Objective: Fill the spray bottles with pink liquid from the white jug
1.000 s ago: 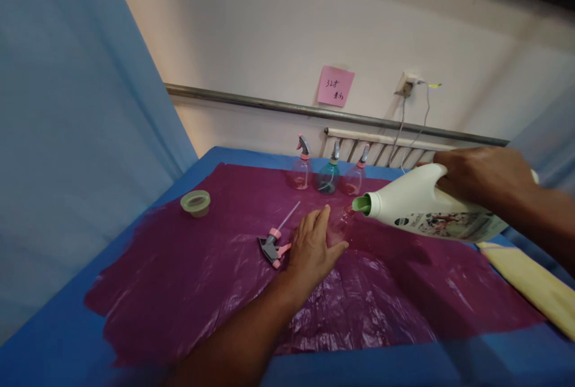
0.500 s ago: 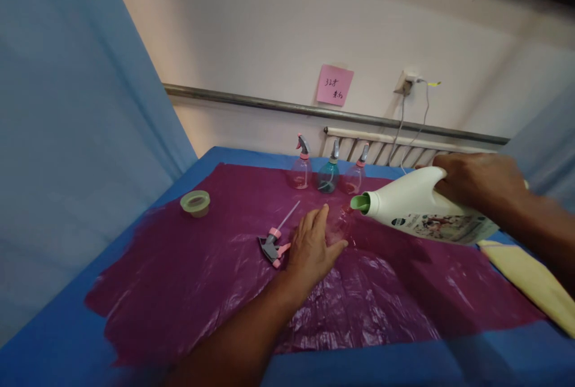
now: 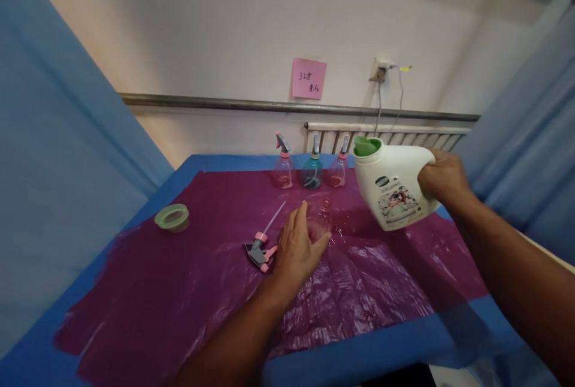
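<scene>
My right hand point(image 3: 444, 177) grips the handle of a white jug point(image 3: 399, 189) with a green pouring spout point(image 3: 366, 146), lifted over the table. The jug tilts slightly, with its spout pointing up and left. My left hand point(image 3: 296, 246) curves around the near left side of a clear pinkish spray bottle point(image 3: 320, 222) without its top. That bottle is see-through and hard to make out against the sheet. Left of this hand lies a grey and pink spray trigger head point(image 3: 259, 250) with its thin tube pointing away from me.
Three spray bottles with trigger tops stand at the back, one teal point(image 3: 312, 172). A pale green round container point(image 3: 173, 217) is at the left. A shiny purple sheet point(image 3: 179, 291) covers the blue tabletop. A radiator point(image 3: 404, 130) and wall lie behind; blue curtains point(image 3: 40, 165) hang at both sides.
My right hand has moved the jug's spout up from the bottle's mouth and turned the jug more upright. My left hand stays at the bottle. The view has shifted to the right.
</scene>
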Available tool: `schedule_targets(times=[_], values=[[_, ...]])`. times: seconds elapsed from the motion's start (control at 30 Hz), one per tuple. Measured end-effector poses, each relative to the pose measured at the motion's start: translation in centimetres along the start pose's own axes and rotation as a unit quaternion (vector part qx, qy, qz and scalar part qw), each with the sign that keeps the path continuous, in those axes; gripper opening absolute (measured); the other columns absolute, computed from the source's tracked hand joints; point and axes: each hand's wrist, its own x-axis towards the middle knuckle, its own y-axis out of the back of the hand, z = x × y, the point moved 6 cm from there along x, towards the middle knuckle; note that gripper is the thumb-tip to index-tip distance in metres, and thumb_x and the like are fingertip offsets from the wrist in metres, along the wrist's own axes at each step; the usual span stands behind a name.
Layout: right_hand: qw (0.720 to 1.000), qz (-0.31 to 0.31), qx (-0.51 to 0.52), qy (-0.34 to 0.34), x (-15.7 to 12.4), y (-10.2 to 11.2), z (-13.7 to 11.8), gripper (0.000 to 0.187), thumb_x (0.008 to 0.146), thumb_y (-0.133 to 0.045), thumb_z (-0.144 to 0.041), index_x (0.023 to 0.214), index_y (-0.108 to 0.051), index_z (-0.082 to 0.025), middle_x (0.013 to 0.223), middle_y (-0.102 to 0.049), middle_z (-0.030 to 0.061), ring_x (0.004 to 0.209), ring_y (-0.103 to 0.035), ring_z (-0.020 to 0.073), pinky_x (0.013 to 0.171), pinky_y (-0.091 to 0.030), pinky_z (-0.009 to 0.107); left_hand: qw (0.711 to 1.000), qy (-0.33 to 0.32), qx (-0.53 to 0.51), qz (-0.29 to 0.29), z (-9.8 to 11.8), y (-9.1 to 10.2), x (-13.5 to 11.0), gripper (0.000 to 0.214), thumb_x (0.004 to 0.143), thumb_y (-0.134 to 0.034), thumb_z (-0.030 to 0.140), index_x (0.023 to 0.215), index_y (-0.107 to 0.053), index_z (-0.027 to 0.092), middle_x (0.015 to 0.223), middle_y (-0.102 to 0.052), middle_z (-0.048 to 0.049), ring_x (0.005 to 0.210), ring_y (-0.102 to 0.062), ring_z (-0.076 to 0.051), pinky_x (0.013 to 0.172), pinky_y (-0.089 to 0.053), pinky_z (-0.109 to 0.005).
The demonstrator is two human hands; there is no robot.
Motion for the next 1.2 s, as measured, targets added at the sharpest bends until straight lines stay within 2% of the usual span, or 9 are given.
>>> schedule_targets(times=[0.13,0.33,0.5,0.7,0.8,0.9,0.97,1.07,1.2], values=[[0.983,0.055,0.154,-0.080,-0.9,-3.0,2.3,0.027,0.088,-0.059,-0.040,0.096,-0.076,-0.020,0.089,-0.079,0.0068,0.083,-0.067,0.0259,0.070,-0.054,0.034,1.000,-0.003,-0.011,0.009,-0.5,0.0,0.2,0.091,0.098,-0.079,0.043,0.176,-0.037,0.020,0.177,-0.051,-0.0212,0.167,-0.049,-0.039,0.137,-0.041,-0.060],[0.948,0.104,0.253,-0.163,-2.9,-6.6,3.9,0.023,0.080,-0.067,-0.045,0.085,-0.071,-0.023,0.077,-0.071,0.0047,0.077,-0.063,0.0256,0.063,-0.051,0.035,1.000,0.019,-0.019,0.004,-1.0,0.3,0.4,0.094,0.099,-0.078,0.047,0.178,-0.035,0.019,0.179,-0.049,-0.0223,0.169,-0.047,-0.038,0.138,-0.042,-0.058],[0.920,0.138,0.304,-0.207,-4.6,-7.5,5.2,0.028,0.078,-0.071,-0.043,0.090,-0.075,-0.018,0.083,-0.071,0.0071,0.078,-0.055,0.0222,0.065,-0.049,0.035,0.999,0.047,-0.011,-0.009,-0.7,0.6,0.3,0.097,0.100,-0.077,0.048,0.179,-0.033,0.014,0.182,-0.045,-0.0249,0.170,-0.045,-0.041,0.139,-0.041,-0.061],[0.920,0.113,0.308,-0.215,-5.1,-7.7,6.6,0.028,0.082,-0.075,-0.039,0.097,-0.077,-0.016,0.092,-0.075,0.0081,0.081,-0.055,0.0210,0.074,-0.048,0.038,0.998,0.063,0.001,0.005,-0.4,1.1,0.3,0.103,0.096,-0.084,0.051,0.179,-0.034,0.019,0.183,-0.043,-0.0245,0.171,-0.043,-0.044,0.140,-0.036,-0.066],[0.935,0.097,0.271,-0.205,-5.3,-7.0,6.8,0.027,0.078,-0.075,-0.030,0.102,-0.075,-0.018,0.101,-0.077,0.0101,0.088,-0.059,0.0226,0.085,-0.049,0.041,0.997,-0.007,-0.023,0.079,0.5,2.8,0.3,0.088,0.102,-0.077,0.057,0.176,-0.040,0.024,0.180,-0.046,-0.0209,0.168,-0.045,-0.040,0.139,-0.036,-0.064],[0.950,0.096,0.246,-0.163,-5.5,-6.3,6.3,0.046,0.076,-0.071,-0.022,0.121,-0.073,-0.018,0.119,-0.078,0.0133,0.098,-0.064,0.0246,0.094,-0.052,0.041,0.980,-0.083,-0.069,0.167,1.8,5.1,0.1,0.066,0.113,-0.062,0.057,0.169,-0.048,0.025,0.172,-0.054,-0.0179,0.159,-0.055,-0.033,0.135,-0.042,-0.054],[0.951,0.108,0.252,-0.142,-5.7,-5.9,5.9,0.056,0.076,-0.070,-0.020,0.132,-0.071,-0.019,0.129,-0.077,0.0145,0.104,-0.067,0.0255,0.097,-0.052,0.041,0.967,-0.095,-0.102,0.215,2.5,6.5,0.2,0.058,0.115,-0.058,0.059,0.162,-0.055,0.025,0.164,-0.061,-0.0164,0.151,-0.061,-0.030,0.130,-0.047,-0.048],[0.954,0.102,0.248,-0.138,-5.9,-5.9,5.5,0.054,0.082,-0.069,-0.018,0.136,-0.071,-0.019,0.122,-0.078,0.0138,0.095,-0.066,0.0237,0.092,-0.052,0.040,0.950,-0.057,-0.152,0.268,2.3,8.5,0.7,0.052,0.115,-0.056,0.063,0.148,-0.066,0.024,0.151,-0.069,-0.0142,0.141,-0.069,-0.027,0.119,-0.054,-0.041],[0.960,0.100,0.214,-0.148,-6.1,-6.3,5.7,0.031,0.089,-0.071,-0.020,0.120,-0.073,-0.020,0.101,-0.075,0.0109,0.080,-0.059,0.0217,0.083,-0.048,0.042,0.934,0.049,-0.219,0.280,-0.7,11.3,2.2,0.055,0.107,-0.060,0.071,0.131,-0.068,0.022,0.138,-0.074,-0.0139,0.121,-0.077,-0.024,0.093,-0.060,-0.033]])
